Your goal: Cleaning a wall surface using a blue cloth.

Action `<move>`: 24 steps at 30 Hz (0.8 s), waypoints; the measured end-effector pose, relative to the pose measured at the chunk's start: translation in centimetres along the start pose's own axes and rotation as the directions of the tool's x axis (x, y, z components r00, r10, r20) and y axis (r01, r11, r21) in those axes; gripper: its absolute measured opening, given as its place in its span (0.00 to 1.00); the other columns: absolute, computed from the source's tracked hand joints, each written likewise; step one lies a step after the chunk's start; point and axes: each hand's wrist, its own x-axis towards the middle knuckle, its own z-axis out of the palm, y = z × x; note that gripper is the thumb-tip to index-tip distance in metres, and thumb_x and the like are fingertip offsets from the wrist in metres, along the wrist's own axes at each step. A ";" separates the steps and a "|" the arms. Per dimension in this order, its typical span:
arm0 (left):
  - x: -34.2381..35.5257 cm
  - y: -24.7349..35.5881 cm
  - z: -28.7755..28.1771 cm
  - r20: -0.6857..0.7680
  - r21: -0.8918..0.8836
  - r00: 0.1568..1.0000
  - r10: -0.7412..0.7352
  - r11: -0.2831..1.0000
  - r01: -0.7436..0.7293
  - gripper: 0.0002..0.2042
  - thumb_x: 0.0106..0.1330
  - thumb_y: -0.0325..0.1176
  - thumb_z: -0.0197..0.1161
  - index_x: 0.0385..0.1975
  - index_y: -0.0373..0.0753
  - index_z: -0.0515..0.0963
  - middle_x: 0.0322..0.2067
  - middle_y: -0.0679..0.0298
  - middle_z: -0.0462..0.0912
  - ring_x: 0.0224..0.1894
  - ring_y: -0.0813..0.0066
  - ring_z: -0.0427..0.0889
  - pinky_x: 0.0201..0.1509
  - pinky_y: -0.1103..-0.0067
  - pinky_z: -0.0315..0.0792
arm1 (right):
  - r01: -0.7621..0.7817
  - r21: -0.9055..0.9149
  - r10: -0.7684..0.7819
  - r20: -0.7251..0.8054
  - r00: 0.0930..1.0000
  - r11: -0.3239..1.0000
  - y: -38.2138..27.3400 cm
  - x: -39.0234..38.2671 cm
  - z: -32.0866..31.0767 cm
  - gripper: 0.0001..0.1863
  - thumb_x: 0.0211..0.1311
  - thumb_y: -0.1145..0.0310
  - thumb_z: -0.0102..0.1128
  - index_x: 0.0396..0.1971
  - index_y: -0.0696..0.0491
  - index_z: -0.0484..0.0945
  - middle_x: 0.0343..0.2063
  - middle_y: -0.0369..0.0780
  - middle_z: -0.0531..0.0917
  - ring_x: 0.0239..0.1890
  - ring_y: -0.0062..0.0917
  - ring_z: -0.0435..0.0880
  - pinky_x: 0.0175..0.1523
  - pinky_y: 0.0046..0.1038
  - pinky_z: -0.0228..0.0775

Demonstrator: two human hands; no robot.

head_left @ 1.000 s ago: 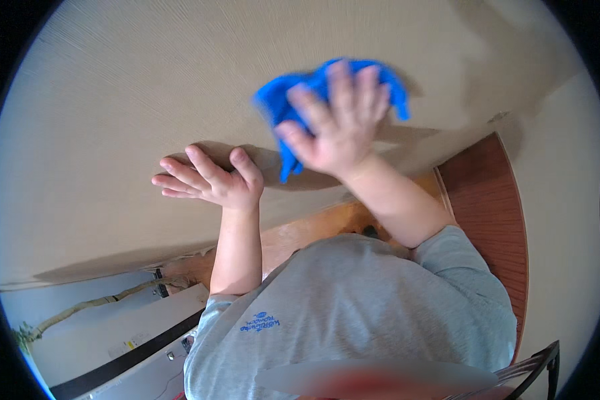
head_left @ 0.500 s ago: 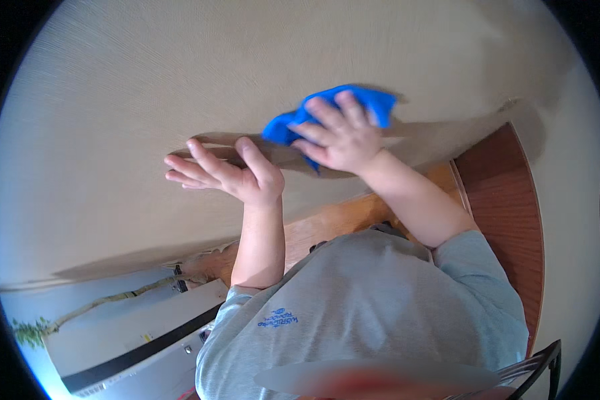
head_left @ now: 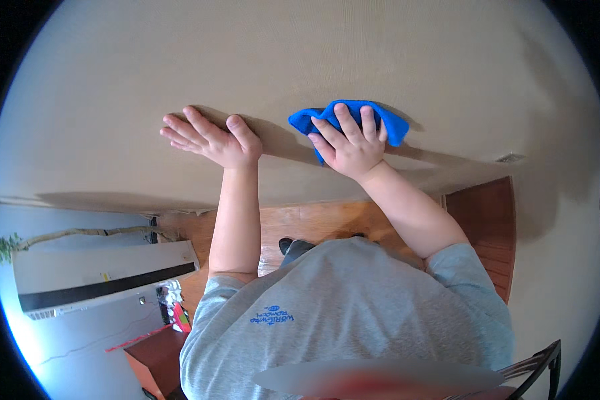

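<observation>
- The left hand [head_left: 223, 143] rests with spread fingers at the wall [head_left: 340, 60] – if the whole palm touches, I cannot tell.
- The right hand [head_left: 355, 150] has its fingers spread over the blue cloth [head_left: 395, 127] – it holds this flat against the wall, not bunched in a fist.
- The cloth is to the right of the left hand, near but apart.
- Nearer is the wooden floor [head_left: 313, 220].

The right hand [head_left: 355, 143] covers the middle of the blue cloth [head_left: 396, 128], while the left hand [head_left: 217, 139] hides its own palm from view. The grey shirt [head_left: 360, 300] blocks most of the legs [head_left: 299, 251], and an oval blur [head_left: 373, 381] masks the bottom edge. A mark [head_left: 511, 158] on the wall [head_left: 380, 53] at right is too small to make out.
</observation>
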 end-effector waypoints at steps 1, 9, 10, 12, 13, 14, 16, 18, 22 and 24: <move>-0.3 -0.3 0.1 -0.009 0.014 1.000 -0.012 1.000 0.012 0.33 0.70 0.49 0.40 0.69 0.34 0.49 0.71 0.46 0.37 0.73 0.48 0.28 0.69 0.52 0.19 | 0.016 0.013 -0.016 -0.001 1.000 1.000 0.2 0.4 -0.2 0.25 0.58 0.46 0.57 0.58 0.26 0.72 0.69 0.30 0.59 0.73 0.36 0.47 0.70 0.47 0.33; -0.7 -1.7 -0.2 -0.020 0.076 0.999 0.038 0.996 -0.036 0.33 0.70 0.49 0.40 0.69 0.34 0.49 0.71 0.48 0.41 0.73 0.45 0.34 0.71 0.52 0.27 | -0.168 0.111 0.181 -0.118 0.976 0.979 1.7 10.1 -3.3 0.28 0.61 0.47 0.54 0.59 0.41 0.72 0.67 0.48 0.59 0.72 0.50 0.42 0.69 0.51 0.16; -0.9 -1.7 0.1 -0.017 0.030 1.000 0.013 0.999 -0.012 0.33 0.70 0.51 0.40 0.69 0.36 0.50 0.71 0.47 0.41 0.73 0.45 0.32 0.71 0.54 0.24 | -0.165 0.063 0.171 -0.100 0.980 0.984 1.1 9.3 -2.6 0.28 0.62 0.45 0.52 0.61 0.39 0.70 0.68 0.48 0.58 0.72 0.50 0.40 0.69 0.52 0.14; -0.7 -1.5 0.5 -0.052 -0.038 0.999 0.000 0.999 -0.002 0.33 0.68 0.52 0.41 0.69 0.39 0.54 0.71 0.47 0.42 0.73 0.43 0.32 0.71 0.55 0.22 | -0.049 -0.019 0.048 -0.030 0.998 0.999 -1.0 6.5 -1.1 0.27 0.62 0.44 0.51 0.61 0.32 0.69 0.69 0.44 0.56 0.72 0.49 0.40 0.69 0.52 0.15; -0.8 -1.6 0.5 -0.057 -0.033 0.998 -0.009 0.999 0.007 0.33 0.68 0.52 0.41 0.69 0.39 0.54 0.71 0.47 0.42 0.73 0.43 0.32 0.71 0.55 0.22 | 0.027 -0.070 -0.025 0.027 0.999 0.997 -2.1 5.2 -0.3 0.27 0.61 0.44 0.52 0.62 0.30 0.69 0.70 0.42 0.55 0.72 0.48 0.40 0.69 0.52 0.16; -0.9 -1.7 0.3 -0.037 -0.023 0.999 -0.021 1.000 0.020 0.33 0.68 0.53 0.41 0.69 0.40 0.54 0.71 0.47 0.43 0.73 0.43 0.32 0.71 0.55 0.23 | 0.093 -0.115 -0.089 0.033 0.995 0.989 -2.9 4.7 0.4 0.27 0.61 0.43 0.52 0.61 0.27 0.69 0.70 0.38 0.54 0.73 0.47 0.40 0.70 0.51 0.17; -1.3 -2.3 0.2 -0.033 -0.030 0.999 -0.038 0.999 0.037 0.33 0.66 0.56 0.46 0.67 0.42 0.59 0.70 0.47 0.47 0.73 0.43 0.35 0.71 0.55 0.25 | 0.066 -0.076 -0.061 0.056 0.997 0.995 -3.5 4.9 0.1 0.28 0.60 0.43 0.53 0.61 0.27 0.68 0.70 0.38 0.54 0.73 0.47 0.40 0.69 0.51 0.18; -1.7 -3.3 -0.6 0.009 -0.017 1.000 -0.029 0.999 0.029 0.33 0.65 0.55 0.49 0.66 0.41 0.61 0.70 0.47 0.48 0.73 0.44 0.37 0.72 0.55 0.26 | 0.030 -0.050 -0.025 0.096 0.995 0.998 -3.7 6.4 -0.4 0.28 0.60 0.43 0.54 0.62 0.28 0.68 0.70 0.38 0.54 0.73 0.47 0.39 0.69 0.51 0.18; -2.1 -5.0 -3.2 0.097 -0.125 0.994 -0.059 0.990 0.071 0.32 0.62 0.51 0.58 0.63 0.40 0.64 0.68 0.46 0.51 0.72 0.45 0.42 0.72 0.56 0.32 | -0.056 0.013 0.056 0.014 0.998 0.998 -4.0 11.5 -1.5 0.33 0.59 0.42 0.55 0.63 0.38 0.67 0.70 0.48 0.50 0.72 0.52 0.36 0.68 0.54 0.15; -2.0 -6.3 -3.5 0.122 -0.131 0.984 -0.133 0.980 0.149 0.34 0.64 0.50 0.56 0.66 0.38 0.58 0.70 0.45 0.46 0.72 0.46 0.40 0.72 0.57 0.32 | -0.083 0.007 0.084 -0.034 0.996 0.996 -5.6 11.6 -0.3 0.33 0.60 0.42 0.54 0.63 0.38 0.67 0.70 0.48 0.50 0.72 0.53 0.36 0.68 0.55 0.14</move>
